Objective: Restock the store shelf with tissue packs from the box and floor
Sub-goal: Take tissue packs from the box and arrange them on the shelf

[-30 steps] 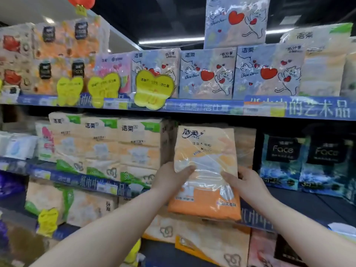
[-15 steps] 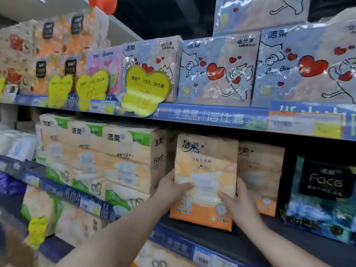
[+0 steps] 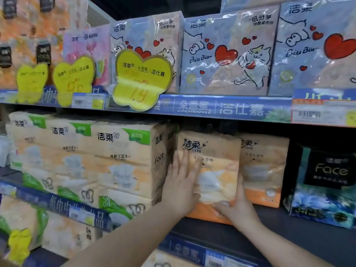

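An orange-and-cream tissue pack (image 3: 217, 151) stands upright on the dark middle shelf (image 3: 289, 234), set between a stack of green-labelled packs (image 3: 119, 157) and a matching orange pack (image 3: 264, 166). My left hand (image 3: 181, 182) lies flat against the pack's front left, fingers stretched out and pointing up. My right hand (image 3: 237, 207) grips the pack's lower right corner, thumb across the front. No box or floor stock is in view.
A black-and-blue "Face" pack (image 3: 327, 180) stands at the right of the same shelf. Above, the blue shelf rail (image 3: 231, 108) carries heart-printed packs (image 3: 225, 54) and yellow price tags (image 3: 142, 79). More packs fill the lower shelf at left.
The orange pack went from held in the air in front of the shelf to standing deep on it. My left hand shifted from its side edge to flat on its front.
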A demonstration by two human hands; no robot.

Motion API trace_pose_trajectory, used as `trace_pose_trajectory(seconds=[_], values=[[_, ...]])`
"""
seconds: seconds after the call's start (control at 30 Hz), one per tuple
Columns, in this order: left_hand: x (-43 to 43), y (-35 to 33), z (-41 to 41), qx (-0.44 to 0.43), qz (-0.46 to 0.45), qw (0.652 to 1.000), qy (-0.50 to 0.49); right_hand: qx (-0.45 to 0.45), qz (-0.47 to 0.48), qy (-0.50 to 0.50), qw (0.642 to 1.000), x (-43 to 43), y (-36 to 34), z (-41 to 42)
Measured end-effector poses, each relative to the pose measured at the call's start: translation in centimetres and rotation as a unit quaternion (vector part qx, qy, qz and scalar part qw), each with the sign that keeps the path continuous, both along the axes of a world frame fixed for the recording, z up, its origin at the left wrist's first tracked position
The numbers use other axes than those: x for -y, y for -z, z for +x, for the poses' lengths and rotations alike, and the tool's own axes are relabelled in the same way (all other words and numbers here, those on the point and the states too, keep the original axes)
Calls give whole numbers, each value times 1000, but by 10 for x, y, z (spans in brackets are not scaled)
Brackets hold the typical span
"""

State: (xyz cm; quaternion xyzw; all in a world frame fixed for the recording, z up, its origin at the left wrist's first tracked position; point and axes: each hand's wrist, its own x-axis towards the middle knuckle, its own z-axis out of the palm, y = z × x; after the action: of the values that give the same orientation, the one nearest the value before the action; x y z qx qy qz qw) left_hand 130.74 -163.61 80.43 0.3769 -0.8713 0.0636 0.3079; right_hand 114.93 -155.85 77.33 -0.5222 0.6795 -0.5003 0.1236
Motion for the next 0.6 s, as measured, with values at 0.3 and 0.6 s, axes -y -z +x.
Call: trace_pose_trajectory(seconds=[0.3, 0.6], values=[[12, -5, 0, 67, 15, 994, -83, 31, 3, 24, 999, 34, 3, 11], [21, -13, -8, 25, 80, 996, -19, 51, 12, 18, 998, 42, 6, 5]])
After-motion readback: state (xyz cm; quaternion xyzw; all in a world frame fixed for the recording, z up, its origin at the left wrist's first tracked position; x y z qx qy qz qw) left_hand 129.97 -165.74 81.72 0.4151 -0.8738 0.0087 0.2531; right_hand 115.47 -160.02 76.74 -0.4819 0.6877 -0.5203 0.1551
